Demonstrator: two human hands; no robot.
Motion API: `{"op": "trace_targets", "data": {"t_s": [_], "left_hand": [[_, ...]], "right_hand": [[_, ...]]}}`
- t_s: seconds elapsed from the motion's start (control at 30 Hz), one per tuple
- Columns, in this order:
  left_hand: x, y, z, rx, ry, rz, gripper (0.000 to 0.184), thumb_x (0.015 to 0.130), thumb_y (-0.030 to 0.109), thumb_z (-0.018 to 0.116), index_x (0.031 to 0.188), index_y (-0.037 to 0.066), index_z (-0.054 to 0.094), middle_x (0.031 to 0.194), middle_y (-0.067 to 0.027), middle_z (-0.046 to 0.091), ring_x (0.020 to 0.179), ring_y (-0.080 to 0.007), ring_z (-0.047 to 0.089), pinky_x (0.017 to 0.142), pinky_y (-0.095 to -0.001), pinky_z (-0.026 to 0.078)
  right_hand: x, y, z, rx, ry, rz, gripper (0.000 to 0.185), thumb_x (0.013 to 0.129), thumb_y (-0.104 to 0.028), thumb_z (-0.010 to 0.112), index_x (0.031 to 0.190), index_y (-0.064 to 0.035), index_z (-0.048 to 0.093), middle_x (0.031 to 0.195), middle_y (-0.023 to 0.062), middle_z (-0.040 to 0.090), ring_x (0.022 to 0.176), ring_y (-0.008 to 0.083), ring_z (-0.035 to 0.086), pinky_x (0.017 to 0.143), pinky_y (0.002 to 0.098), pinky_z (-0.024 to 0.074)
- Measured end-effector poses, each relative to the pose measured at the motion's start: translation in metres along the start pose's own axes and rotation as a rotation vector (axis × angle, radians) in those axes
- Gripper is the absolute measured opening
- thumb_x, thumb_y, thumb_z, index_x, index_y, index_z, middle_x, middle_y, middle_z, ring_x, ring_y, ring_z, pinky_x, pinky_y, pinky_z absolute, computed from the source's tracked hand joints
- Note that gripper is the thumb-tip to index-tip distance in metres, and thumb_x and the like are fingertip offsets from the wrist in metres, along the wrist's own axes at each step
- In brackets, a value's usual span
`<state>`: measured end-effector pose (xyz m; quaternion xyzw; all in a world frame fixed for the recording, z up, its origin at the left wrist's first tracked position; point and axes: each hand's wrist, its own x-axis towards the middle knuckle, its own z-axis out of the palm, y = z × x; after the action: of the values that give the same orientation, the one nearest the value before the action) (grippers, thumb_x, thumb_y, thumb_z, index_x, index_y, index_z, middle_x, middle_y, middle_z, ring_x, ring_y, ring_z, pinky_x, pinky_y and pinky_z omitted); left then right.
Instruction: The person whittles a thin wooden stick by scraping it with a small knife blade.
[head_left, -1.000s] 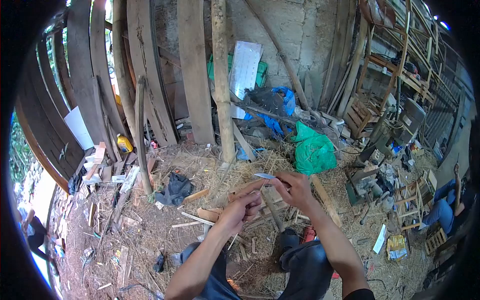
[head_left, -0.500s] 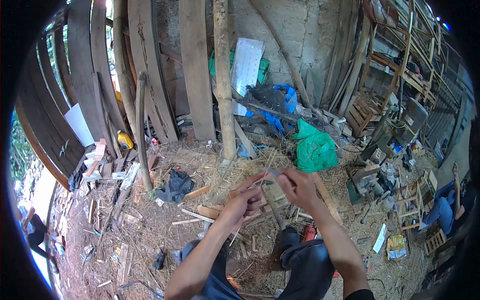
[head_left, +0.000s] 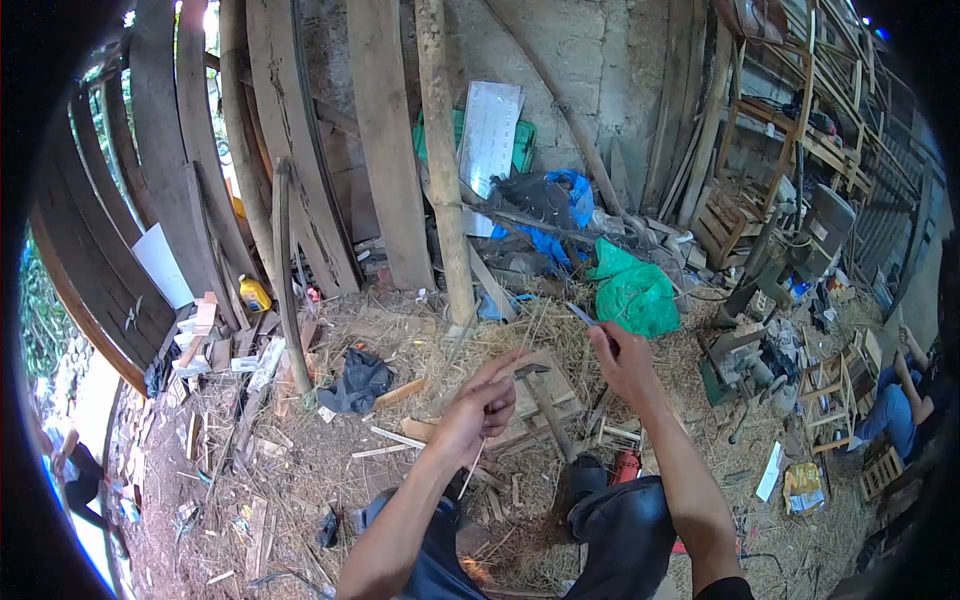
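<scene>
In the middle of the view my left hand (head_left: 485,410) is closed around a thin wooden strip (head_left: 473,468), whose lower end hangs below the fist. My right hand (head_left: 625,362) grips a small knife (head_left: 580,314), the pale blade pointing up and left. The two hands are apart, with the blade off the strip. Below and between them a hammer (head_left: 548,408) rests on a wooden block (head_left: 560,392). The knife's handle is hidden in my fingers.
A red cylinder (head_left: 627,466) stands by my right knee. A green plastic bag (head_left: 636,290) and a black bag (head_left: 358,382) lie on the straw-covered ground. Wooden posts (head_left: 445,170) rise ahead. One person sits at far right (head_left: 900,405), another is at far left (head_left: 75,470).
My right hand has moved right, away from my left hand, and the knife blade now shows apart from the strip. My left hand stays closed on the strip.
</scene>
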<state>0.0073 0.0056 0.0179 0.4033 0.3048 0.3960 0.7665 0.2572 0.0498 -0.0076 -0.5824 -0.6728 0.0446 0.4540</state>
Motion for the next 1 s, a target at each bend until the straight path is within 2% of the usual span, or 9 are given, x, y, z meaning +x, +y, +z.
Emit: {"op": "trace_targets", "data": {"t_s": [0.07, 0.13, 0.17, 0.23, 0.33, 0.47, 0.73, 0.87, 1.0], "left_hand": [[0.002, 0.004, 0.000, -0.054, -0.014, -0.020, 0.049, 0.093, 0.009, 0.039, 0.141, 0.015, 0.033, 0.067, 0.0056, 0.029, 0.049, -0.0042, 0.024, 0.041, -0.0184, 0.018], [0.005, 0.001, -0.001, -0.056, -0.029, -0.011, 0.048, 0.094, 0.010, 0.039, 0.141, 0.015, 0.032, 0.067, 0.0055, 0.029, 0.049, -0.0037, 0.025, 0.042, -0.0178, 0.018], [0.006, 0.000, -0.001, -0.057, -0.047, 0.003, 0.047, 0.095, 0.011, 0.038, 0.142, 0.015, 0.031, 0.067, 0.0054, 0.029, 0.049, -0.0033, 0.026, 0.042, -0.0173, 0.019], [0.005, 0.000, 0.001, -0.056, -0.034, 0.010, 0.044, 0.095, 0.011, 0.039, 0.138, 0.014, 0.035, 0.067, 0.0054, 0.030, 0.049, -0.0031, 0.026, 0.042, -0.0175, 0.019], [0.005, -0.002, 0.001, 0.000, 0.012, 0.011, 0.032, 0.095, 0.012, 0.040, 0.127, 0.010, 0.045, 0.067, 0.0052, 0.032, 0.049, -0.0031, 0.026, 0.042, -0.0179, 0.019], [0.008, -0.007, -0.002, 0.160, 0.065, 0.055, 0.018, 0.097, 0.017, 0.043, 0.104, 0.004, 0.054, 0.068, 0.0048, 0.038, 0.051, -0.0030, 0.028, 0.044, -0.0186, 0.022], [0.011, -0.019, -0.007, 0.352, 0.067, 0.225, 0.017, 0.096, 0.018, 0.048, 0.097, 0.004, 0.058, 0.067, 0.0053, 0.043, 0.055, -0.0021, 0.033, 0.048, -0.0185, 0.026], [0.010, -0.026, -0.009, 0.533, 0.118, 0.310, 0.019, 0.096, 0.019, 0.049, 0.093, 0.004, 0.059, 0.068, 0.0041, 0.046, 0.057, -0.0027, 0.038, 0.050, -0.0202, 0.030], [0.012, -0.032, -0.014, 0.561, 0.117, 0.304, 0.021, 0.096, 0.023, 0.049, 0.093, 0.005, 0.059, 0.068, 0.0053, 0.044, 0.058, -0.0026, 0.034, 0.051, -0.0188, 0.026]], "right_hand": [[-0.005, -0.020, 0.001, 0.033, -0.032, 0.009, 0.026, 0.090, -0.026, 0.057, 0.088, -0.0015, 0.062, 0.055, 0.0092, 0.054, 0.046, 0.0201, 0.052, 0.045, 0.0333, 0.0370], [-0.008, -0.036, 0.007, 0.430, -0.052, -0.050, 0.024, 0.092, -0.024, 0.053, 0.092, -0.0005, 0.060, 0.063, 0.0055, 0.058, 0.051, 0.0125, 0.051, 0.047, 0.0282, 0.0367], [-0.010, -0.045, 0.009, 0.431, -0.051, -0.051, 0.024, 0.092, -0.024, 0.053, 0.092, -0.0005, 0.060, 0.063, 0.0055, 0.058, 0.051, 0.0125, 0.051, 0.047, 0.0282, 0.0367], [-0.013, -0.060, 0.010, 1.115, -0.315, 0.273, 0.020, 0.093, -0.021, 0.050, 0.103, -0.0052, 0.058, 0.066, 0.0011, 0.055, 0.054, 0.0066, 0.046, 0.046, 0.0217, 0.0328], [-0.012, -0.061, 0.009, 1.342, -0.395, 0.462, 0.020, 0.093, -0.016, 0.052, 0.109, -0.0056, 0.057, 0.066, 0.0024, 0.055, 0.054, 0.0063, 0.046, 0.046, 0.0195, 0.0337], [-0.013, -0.070, 0.006, 1.094, -0.420, 0.441, 0.024, 0.093, -0.018, 0.053, 0.113, -0.0045, 0.056, 0.069, 0.0038, 0.058, 0.053, 0.0058, 0.046, 0.045, 0.0202, 0.0344], [-0.014, -0.063, 0.012, 1.142, -0.674, 0.473, 0.024, 0.091, -0.018, 0.059, 0.109, -0.0028, 0.060, 0.071, 0.0029, 0.060, 0.050, 0.0050, 0.042, 0.043, 0.0202, 0.0308], [-0.012, -0.062, 0.009, 1.008, -0.674, 0.497, 0.020, 0.090, -0.017, 0.060, 0.102, -0.0013, 0.062, 0.070, 0.0018, 0.059, 0.050, 0.0047, 0.042, 0.043, 0.0200, 0.0293], [-0.008, -0.054, 0.008, 0.999, -0.639, 0.599, 0.015, 0.089, -0.013, 0.059, 0.096, -0.0003, 0.064, 0.070, 0.0003, 0.058, 0.049, 0.0040, 0.040, 0.042, 0.0195, 0.0282]]}}
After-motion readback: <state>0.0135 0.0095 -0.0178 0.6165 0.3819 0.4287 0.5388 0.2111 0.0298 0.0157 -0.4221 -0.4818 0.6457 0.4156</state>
